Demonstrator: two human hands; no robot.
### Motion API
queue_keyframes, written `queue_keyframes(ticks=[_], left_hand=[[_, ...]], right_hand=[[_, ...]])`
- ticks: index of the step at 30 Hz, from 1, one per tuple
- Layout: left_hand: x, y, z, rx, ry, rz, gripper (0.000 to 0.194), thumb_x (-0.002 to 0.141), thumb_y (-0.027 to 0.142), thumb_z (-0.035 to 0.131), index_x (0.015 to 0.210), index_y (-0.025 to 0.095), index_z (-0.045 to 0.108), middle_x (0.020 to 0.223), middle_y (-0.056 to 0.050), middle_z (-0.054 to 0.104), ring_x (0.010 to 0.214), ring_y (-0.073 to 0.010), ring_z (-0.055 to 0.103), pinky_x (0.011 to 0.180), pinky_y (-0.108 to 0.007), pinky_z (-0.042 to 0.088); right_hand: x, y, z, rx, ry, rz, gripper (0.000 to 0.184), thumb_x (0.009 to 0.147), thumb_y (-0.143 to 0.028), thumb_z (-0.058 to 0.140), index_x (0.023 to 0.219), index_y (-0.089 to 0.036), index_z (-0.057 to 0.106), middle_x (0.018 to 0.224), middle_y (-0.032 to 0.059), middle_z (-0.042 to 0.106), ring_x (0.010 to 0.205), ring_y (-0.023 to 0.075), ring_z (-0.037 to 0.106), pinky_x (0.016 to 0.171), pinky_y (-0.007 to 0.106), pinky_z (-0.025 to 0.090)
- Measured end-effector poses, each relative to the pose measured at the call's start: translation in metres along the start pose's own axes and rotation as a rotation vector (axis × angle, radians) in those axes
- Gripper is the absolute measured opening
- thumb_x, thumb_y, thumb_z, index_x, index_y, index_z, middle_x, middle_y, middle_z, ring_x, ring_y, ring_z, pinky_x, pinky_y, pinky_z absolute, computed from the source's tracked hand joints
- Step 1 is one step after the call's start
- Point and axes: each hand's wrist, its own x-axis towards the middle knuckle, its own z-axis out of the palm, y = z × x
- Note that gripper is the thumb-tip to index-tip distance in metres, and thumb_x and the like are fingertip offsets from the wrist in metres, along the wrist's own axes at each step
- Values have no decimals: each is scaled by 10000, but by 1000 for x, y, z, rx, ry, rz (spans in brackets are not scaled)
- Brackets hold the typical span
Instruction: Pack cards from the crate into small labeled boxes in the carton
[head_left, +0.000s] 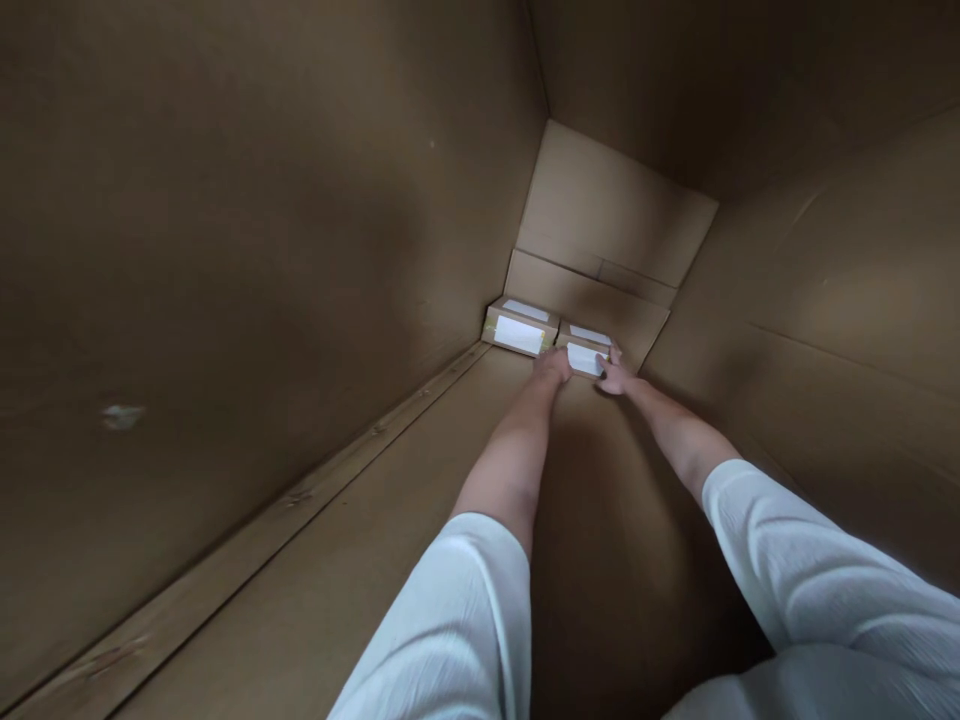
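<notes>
Deep inside a large cardboard container, two small cardboard boxes with white labels sit side by side at the far end. My left hand is against the left side of the right-hand labelled box, its fingers curled and partly hidden. On that box's right side is my right hand, thumb toward the front label and fingers along the edge. The box is held between both hands. Just left of it, the other labelled box rests in the corner by the left wall, with a yellowish-green marking beside its label.
Tall cardboard walls rise at the left and right. A wooden strip runs along the floor beside the left wall. Behind the boxes stands a cardboard flap with a crease across it. The floor is brown cardboard.
</notes>
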Motion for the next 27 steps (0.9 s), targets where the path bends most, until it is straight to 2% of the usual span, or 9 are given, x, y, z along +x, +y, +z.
queue_keyframes(ticks=[3, 6, 9, 11, 14, 17, 20, 23, 27], left_hand=[[3, 10, -13, -28, 21, 67, 647, 964, 336, 677, 1598, 239, 590, 1640, -168, 614, 1509, -352, 588, 1232, -446, 474], [-1, 11, -26, -41, 34, 83, 652, 956, 369, 683, 1592, 250, 597, 1628, -162, 632, 1491, -358, 608, 1215, -462, 488], [-13, 11, -40, 23, 63, 49, 593, 946, 344, 698, 1528, 240, 646, 1593, -165, 662, 1466, -357, 624, 1205, -469, 491], [-29, 18, -50, 62, 75, 33, 579, 934, 321, 713, 1504, 234, 662, 1579, -167, 673, 1452, -352, 636, 1197, -463, 498], [-79, 46, -68, 89, 67, 36, 567, 924, 320, 740, 1481, 231, 686, 1548, -167, 697, 1429, -346, 657, 1182, -438, 516], [-155, 83, -89, 131, 73, 53, 563, 926, 303, 740, 1481, 227, 697, 1514, -172, 721, 1414, -341, 676, 1170, -430, 537], [-229, 113, -109, 169, 100, 72, 542, 933, 289, 728, 1472, 230, 705, 1485, -170, 740, 1401, -332, 691, 1152, -421, 559], [-285, 129, -124, 169, 140, 91, 527, 936, 306, 754, 1457, 238, 709, 1502, -167, 731, 1409, -324, 687, 1148, -399, 560], [-350, 136, -134, 183, 195, 113, 547, 926, 276, 747, 1470, 246, 697, 1542, -172, 702, 1431, -332, 675, 1169, -421, 553]], right_hand=[[-5, 0, -4, -59, -99, 102, 1002, 928, -463, 819, 1780, -291, 321, 1880, 157, 92, 1640, 421, 367, 1296, 513, 398], [-9, -2, -5, -95, -81, 98, 1008, 941, -460, 794, 1792, -287, 283, 1890, 161, -2, 1652, 434, 352, 1300, 547, 399], [-14, -3, -6, -85, -35, 54, 904, 971, -417, 739, 1768, -258, 342, 1893, 171, -21, 1619, 431, 407, 1263, 572, 453], [-26, -3, -15, -72, -21, 55, 820, 987, -391, 715, 1734, -250, 407, 1895, 167, -3, 1608, 439, 415, 1230, 582, 487], [-71, -3, -47, -50, 1, 104, 713, 1001, -335, 690, 1677, -235, 489, 1890, 160, 63, 1623, 439, 391, 1226, 582, 494], [-138, -6, -98, -31, 59, 127, 658, 1001, -256, 653, 1645, -198, 527, 1877, 175, 131, 1630, 418, 391, 1251, 563, 476], [-198, -12, -147, -7, 150, 137, 577, 1063, -288, 559, 1628, -174, 543, 1847, 200, 215, 1598, 406, 442, 1246, 534, 476], [-240, -20, -183, 23, 232, 152, 529, 1115, -366, 461, 1594, -173, 579, 1764, 214, 375, 1515, 375, 550, 1226, 495, 491], [-294, -35, -209, 42, 300, 135, 527, 1122, -350, 420, 1563, -139, 616, 1614, 232, 549, 1411, 337, 647, 1204, 462, 515]])
